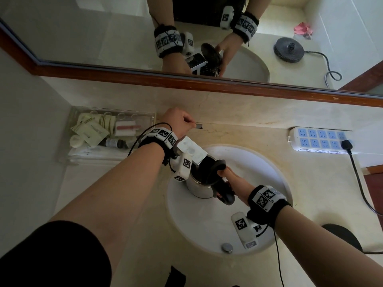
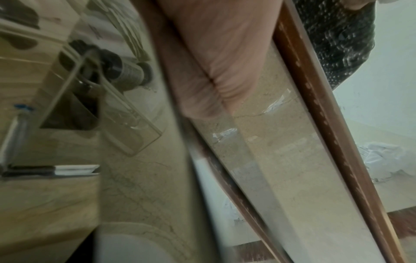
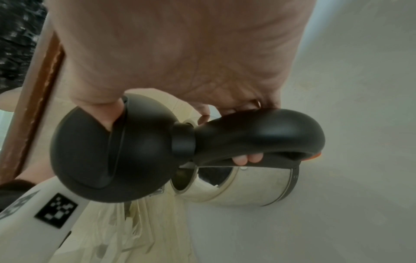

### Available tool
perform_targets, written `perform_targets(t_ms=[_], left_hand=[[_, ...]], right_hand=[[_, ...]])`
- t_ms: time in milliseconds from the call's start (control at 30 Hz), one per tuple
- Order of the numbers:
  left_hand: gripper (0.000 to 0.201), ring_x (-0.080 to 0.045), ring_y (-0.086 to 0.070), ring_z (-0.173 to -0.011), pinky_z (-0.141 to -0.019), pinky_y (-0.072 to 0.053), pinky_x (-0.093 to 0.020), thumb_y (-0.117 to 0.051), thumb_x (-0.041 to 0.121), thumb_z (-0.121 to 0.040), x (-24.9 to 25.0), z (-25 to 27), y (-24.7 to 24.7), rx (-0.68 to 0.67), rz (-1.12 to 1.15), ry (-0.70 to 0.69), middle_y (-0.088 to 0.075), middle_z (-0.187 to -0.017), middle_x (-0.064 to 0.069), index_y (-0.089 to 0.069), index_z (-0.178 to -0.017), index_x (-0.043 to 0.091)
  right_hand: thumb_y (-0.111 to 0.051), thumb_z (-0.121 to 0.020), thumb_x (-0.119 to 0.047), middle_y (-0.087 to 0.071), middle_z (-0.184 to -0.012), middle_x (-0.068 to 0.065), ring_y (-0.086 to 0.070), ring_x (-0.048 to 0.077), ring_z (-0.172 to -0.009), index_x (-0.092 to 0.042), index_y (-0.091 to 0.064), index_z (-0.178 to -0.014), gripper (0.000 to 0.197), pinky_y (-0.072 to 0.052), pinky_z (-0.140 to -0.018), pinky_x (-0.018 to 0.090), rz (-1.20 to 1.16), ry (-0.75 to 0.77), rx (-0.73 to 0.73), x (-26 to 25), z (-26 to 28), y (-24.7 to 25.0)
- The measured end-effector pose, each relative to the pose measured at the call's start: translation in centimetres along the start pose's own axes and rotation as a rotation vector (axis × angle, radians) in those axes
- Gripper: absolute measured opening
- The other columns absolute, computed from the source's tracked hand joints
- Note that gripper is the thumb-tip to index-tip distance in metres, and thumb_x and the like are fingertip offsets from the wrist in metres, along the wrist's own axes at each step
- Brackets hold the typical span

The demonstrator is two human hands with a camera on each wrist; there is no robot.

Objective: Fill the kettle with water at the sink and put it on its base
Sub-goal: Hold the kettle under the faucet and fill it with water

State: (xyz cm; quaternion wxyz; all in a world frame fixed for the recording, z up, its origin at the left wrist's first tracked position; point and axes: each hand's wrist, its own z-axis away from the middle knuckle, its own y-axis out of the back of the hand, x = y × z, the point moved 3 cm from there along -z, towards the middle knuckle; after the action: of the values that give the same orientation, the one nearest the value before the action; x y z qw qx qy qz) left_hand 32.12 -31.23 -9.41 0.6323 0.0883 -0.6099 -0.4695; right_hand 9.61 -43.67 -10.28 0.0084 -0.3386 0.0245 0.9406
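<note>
Beige marble bathroom counter under a wood-framed mirror. Right hand grips the steel kettle in the white sink; left hand pinches the tap lever. No legible writing.

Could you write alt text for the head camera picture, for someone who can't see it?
The right hand holds an open steel kettle by its handle under the faucet in a round sink, while the left hand grips the faucet lever.

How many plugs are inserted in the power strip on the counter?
1. A single black plug sits at the right end of the power strip, in its lower row. The other visible sockets look empty; nothing appears hidden.
</note>
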Motion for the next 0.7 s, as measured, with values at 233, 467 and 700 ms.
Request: perform_targets(t_ms=[233,467,700], left_hand=[[0.009,0.004,-0.055,-0.059,-0.054,-0.039,-0.013,-0.075,0.025,-0.083,0.08,0.1,0.1,0.001,-0.001,-0.004,-0.06,-0.063,0.02,-0.079,-0.09,0.022],[0.008,0.003,-0.058,-0.064,-0.065,-0.048,-0.02,-0.075,0.027,-0.083,0.0,0.04,0.08,-0.002,0.003,-0.007,-0.062,-0.066,0.019,-0.079,-0.088,0.024],[0.008,-0.004,-0.061,-0.069,-0.065,-0.046,-0.02,-0.075,0.026,-0.083,0.05,0.1,0.09,-0.001,0.012,-0.001,-0.064,-0.07,0.016,-0.079,-0.089,0.023]], right_hand=[[-0.041,-0.096,-0.039,-0.062,-0.088,0.023,-0.059,0.029,-0.078,-0.018,-0.035,-0.139,0.047,-0.055,-0.069,0.028,0.002,-0.011,-0.002,0.06,0.07,0.08],[-0.038,-0.1,-0.035,-0.062,-0.088,0.023,-0.059,0.029,-0.079,-0.02,-0.036,-0.139,0.042,-0.054,-0.071,0.03,0.007,-0.027,0.011,0.01,0.13,0.13],[-0.037,-0.101,-0.035,-0.062,-0.089,0.022,-0.059,0.029,-0.08,-0.02,-0.036,-0.139,0.041,-0.055,-0.066,0.024,0.003,-0.039,0.007,-0.28,0.46,0.11]])
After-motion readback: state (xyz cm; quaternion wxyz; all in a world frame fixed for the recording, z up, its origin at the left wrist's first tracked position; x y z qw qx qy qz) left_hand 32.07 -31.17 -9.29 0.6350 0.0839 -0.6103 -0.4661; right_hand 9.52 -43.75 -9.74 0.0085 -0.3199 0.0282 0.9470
